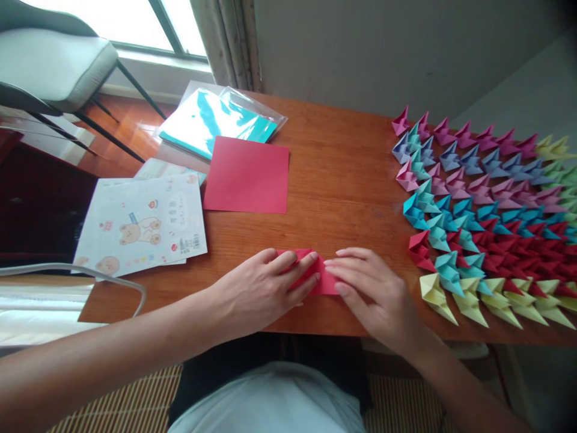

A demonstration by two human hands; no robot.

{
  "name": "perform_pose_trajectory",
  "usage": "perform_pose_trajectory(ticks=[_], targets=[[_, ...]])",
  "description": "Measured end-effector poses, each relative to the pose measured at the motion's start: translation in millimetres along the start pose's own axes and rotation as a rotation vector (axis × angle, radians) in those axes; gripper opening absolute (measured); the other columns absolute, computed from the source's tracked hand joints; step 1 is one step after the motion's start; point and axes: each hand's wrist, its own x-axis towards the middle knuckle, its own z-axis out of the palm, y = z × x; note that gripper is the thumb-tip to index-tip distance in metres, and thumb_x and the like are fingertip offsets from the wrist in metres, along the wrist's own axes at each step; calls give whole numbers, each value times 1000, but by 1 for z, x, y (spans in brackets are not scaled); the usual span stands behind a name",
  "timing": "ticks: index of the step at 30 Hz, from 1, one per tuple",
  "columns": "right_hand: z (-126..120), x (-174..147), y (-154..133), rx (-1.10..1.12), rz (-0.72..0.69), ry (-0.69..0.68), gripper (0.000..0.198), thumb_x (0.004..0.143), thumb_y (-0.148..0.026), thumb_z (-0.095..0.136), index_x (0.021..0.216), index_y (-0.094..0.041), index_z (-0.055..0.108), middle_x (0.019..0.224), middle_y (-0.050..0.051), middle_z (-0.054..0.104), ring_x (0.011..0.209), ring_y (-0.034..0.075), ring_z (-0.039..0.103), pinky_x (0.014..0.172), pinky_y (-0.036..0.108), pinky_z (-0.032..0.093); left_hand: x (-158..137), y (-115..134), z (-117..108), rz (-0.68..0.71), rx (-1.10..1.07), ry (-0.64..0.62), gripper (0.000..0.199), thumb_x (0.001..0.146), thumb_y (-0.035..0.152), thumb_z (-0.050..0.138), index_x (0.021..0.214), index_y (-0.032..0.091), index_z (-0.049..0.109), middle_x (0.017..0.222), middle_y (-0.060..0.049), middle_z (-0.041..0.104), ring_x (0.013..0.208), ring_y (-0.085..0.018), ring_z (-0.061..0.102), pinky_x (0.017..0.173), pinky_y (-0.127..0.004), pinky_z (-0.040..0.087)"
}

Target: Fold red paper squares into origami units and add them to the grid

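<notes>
A small piece of folded red paper (331, 284) lies on the table near its front edge, partly hidden under both hands. My left hand (265, 282) rests over its left part, fingers stretched out and slightly apart, pressing it against the tabletop. On the right, my right hand (378, 294) has its fingertips and thumb closed at the paper's edge. Beyond them lies a flat square red sheet (247, 177), unfolded.
Rows of folded paper pieces (487, 240) in several colours fill the table's right side. At the left lie a pack of blue paper in clear plastic (211, 120) and a bear-printed paper pack (148, 222). A white cable (112, 270) crosses the left corner; a chair (58, 60) stands beyond.
</notes>
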Motion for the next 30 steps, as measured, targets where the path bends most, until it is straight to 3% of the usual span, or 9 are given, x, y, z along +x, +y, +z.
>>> perform_pose_trajectory(ticks=[2, 7, 23, 30], targets=[[-1, 14, 2, -34, 177, 39, 13, 96, -19, 59, 101, -21, 71, 98, 5, 75, 95, 21, 67, 86, 37, 54, 0, 0, -1, -2, -12, 3, 44, 103, 44, 44, 140, 23, 54, 154, -11, 48, 114, -24, 55, 82, -35, 47], [0, 46, 9, -136, 377, -192, 10, 89, -25, 69, 80, -22, 69, 79, 0, 68, 73, 16, 62, 65, 28, 45, -1, 1, -2, -3, -70, -6, 54, 96, 58, 50, 140, 27, 54, 155, -15, 46, 117, -26, 55, 87, -36, 47], [-20, 79, 3, -409, 392, -578, 24, 87, -37, 72, 70, -22, 67, 75, 1, 71, 69, 17, 61, 56, 28, 28, -2, 4, 2, -36, -86, -22, 65, 90, 64, 57, 144, 29, 53, 156, -15, 45, 124, -30, 51, 92, -40, 46], [-42, 55, 5, -484, 418, -715, 25, 82, -31, 79, 62, -23, 66, 66, 1, 69, 64, 18, 63, 53, 28, 25, -1, 3, -1, -9, -81, -42, 64, 92, 64, 53, 146, 29, 50, 157, -15, 43, 122, -29, 53, 89, -39, 46]])
